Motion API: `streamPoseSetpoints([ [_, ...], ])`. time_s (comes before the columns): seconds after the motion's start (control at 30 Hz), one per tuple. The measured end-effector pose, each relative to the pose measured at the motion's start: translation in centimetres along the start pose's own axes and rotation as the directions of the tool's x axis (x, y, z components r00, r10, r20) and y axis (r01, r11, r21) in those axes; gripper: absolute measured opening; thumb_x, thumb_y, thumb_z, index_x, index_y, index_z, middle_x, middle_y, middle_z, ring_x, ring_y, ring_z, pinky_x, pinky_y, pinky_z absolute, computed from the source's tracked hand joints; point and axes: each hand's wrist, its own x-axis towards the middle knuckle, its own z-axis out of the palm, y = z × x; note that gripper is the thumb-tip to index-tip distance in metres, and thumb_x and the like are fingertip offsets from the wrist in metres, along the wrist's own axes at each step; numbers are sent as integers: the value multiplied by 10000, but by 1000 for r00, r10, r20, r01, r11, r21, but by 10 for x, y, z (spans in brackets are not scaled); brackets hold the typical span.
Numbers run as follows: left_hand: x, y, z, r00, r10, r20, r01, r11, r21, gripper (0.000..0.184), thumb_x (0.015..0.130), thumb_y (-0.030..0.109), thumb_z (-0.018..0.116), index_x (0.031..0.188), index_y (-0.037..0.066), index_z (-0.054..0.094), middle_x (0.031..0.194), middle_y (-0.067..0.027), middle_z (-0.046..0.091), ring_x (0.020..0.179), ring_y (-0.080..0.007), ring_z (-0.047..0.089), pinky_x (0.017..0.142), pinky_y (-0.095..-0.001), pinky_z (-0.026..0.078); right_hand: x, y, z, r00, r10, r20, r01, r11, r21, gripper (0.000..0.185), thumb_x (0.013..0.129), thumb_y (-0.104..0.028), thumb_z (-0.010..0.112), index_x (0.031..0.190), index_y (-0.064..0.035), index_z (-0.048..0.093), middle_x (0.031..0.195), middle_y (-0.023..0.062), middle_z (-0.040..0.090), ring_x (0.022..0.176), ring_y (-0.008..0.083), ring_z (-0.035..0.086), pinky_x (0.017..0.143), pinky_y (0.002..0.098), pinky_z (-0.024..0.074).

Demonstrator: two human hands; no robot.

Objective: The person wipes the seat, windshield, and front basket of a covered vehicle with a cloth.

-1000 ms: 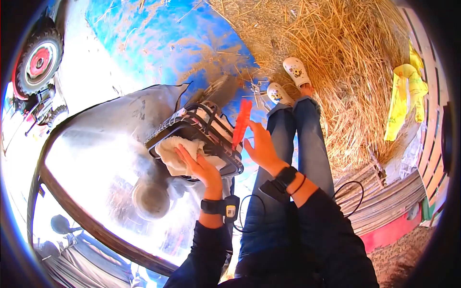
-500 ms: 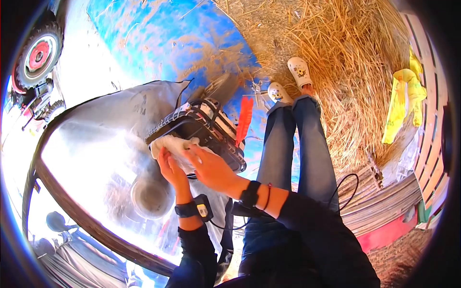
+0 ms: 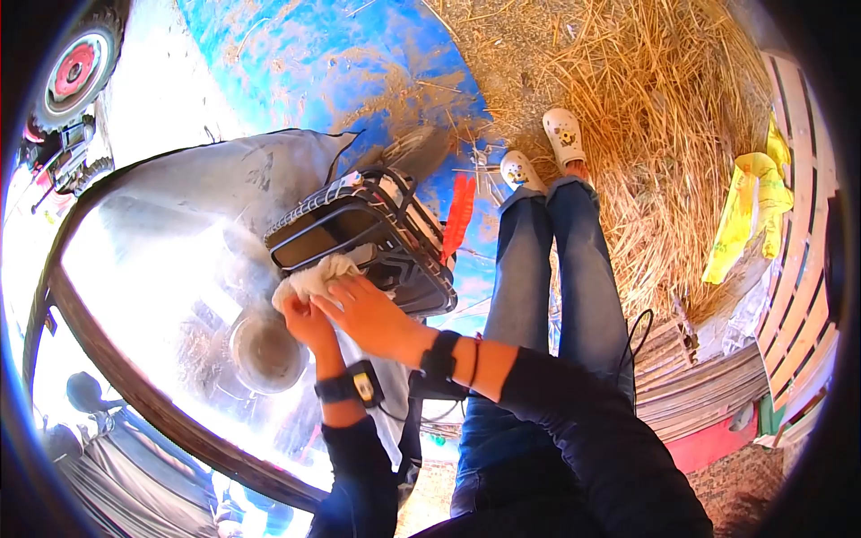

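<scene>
A cream cloth (image 3: 316,276) lies bunched at the near edge of a black metal rack (image 3: 395,235) with a dark flat plate inside it. My left hand (image 3: 310,326) has its fingers closed on the cloth's lower left end. Beside it, my right hand (image 3: 369,314) is closed on the cloth's right side. Both hands are side by side, with black straps on the wrists. A red strip (image 3: 458,218) hangs at the rack's right side. Below and left of the rack is a round grey part (image 3: 267,351) behind a clear sheet.
Left of the rack stretches a grey and clear cover (image 3: 215,184) with a dark curved frame. Straw (image 3: 664,161) covers the ground at the upper right, beside a blue sheet (image 3: 314,63). A yellow bag (image 3: 740,211) lies near wooden slats (image 3: 798,242). A tractor wheel (image 3: 76,70) stands upper left.
My right hand has come from beside the red strip to the cloth. The cloth has been gathered and moved towards the rack's near edge, uncovering the plate. My left hand has moved left.
</scene>
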Motion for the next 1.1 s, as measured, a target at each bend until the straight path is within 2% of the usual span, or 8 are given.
streamPoseSetpoints([
  [0.23,-83,102,-64,969,-34,244,65,991,-121,112,605,-19,555,640,32,462,591,13,441,531,-59,403,479,-178,318,-46,-21,-83,984,141,106,-157,975,157,692,560,-139,698,1185,-135,402,1130,175,396,1096,331,357,911,496,258],
  [0.47,-73,159,-69,620,256,742,221,850,-478,104,637,8,594,688,19,504,667,-40,503,600,-87,472,563,-202,373,-69,-8,-115,958,271,-91,-197,856,479,719,512,-104,738,1158,-124,423,1144,159,414,1071,322,404,875,418,333],
  [0.53,-58,165,-52,623,313,717,314,739,-596,94,715,16,553,803,5,522,741,-56,514,677,-95,491,642,-210,394,-70,9,-123,858,512,-42,-346,637,689,662,561,-98,718,1150,-69,418,1084,128,483,1003,269,483,835,315,392],
  [0.6,-29,158,-30,780,296,551,39,856,-515,169,751,37,527,914,-7,507,818,-85,529,727,-145,513,677,-243,412,-68,31,-139,788,590,-175,-217,532,819,689,576,-179,739,1166,-50,406,1137,81,469,1040,173,455,890,311,358],
  [0.73,43,111,16,858,491,149,-498,867,4,267,796,122,467,1030,-6,462,985,-165,480,921,-322,462,821,-373,353,-71,85,-183,523,734,-433,-290,631,719,668,546,116,551,1155,-51,335,1057,84,432,1001,175,442,881,290,366],
  [0.8,68,97,36,881,452,137,-461,887,35,267,808,141,441,1034,0,460,993,-176,465,932,-337,447,828,-390,340,-83,110,-202,379,805,-456,-306,574,759,621,578,91,535,1161,-30,362,1071,96,460,988,182,467,860,292,385],
  [1.03,120,65,75,939,292,184,-315,942,115,259,849,210,350,978,28,482,954,-187,482,918,-351,443,784,-421,346,-104,134,-215,322,832,-451,-289,540,791,566,585,59,550,1131,-14,420,1056,92,495,977,165,482,840,275,384],
  [1.1,124,60,84,925,319,207,-350,928,132,267,851,219,342,974,32,486,950,-176,487,916,-344,446,781,-415,349,-103,132,-205,500,782,-372,-387,587,711,559,577,65,556,1117,-14,435,1030,82,512,969,155,487,830,266,387],
])
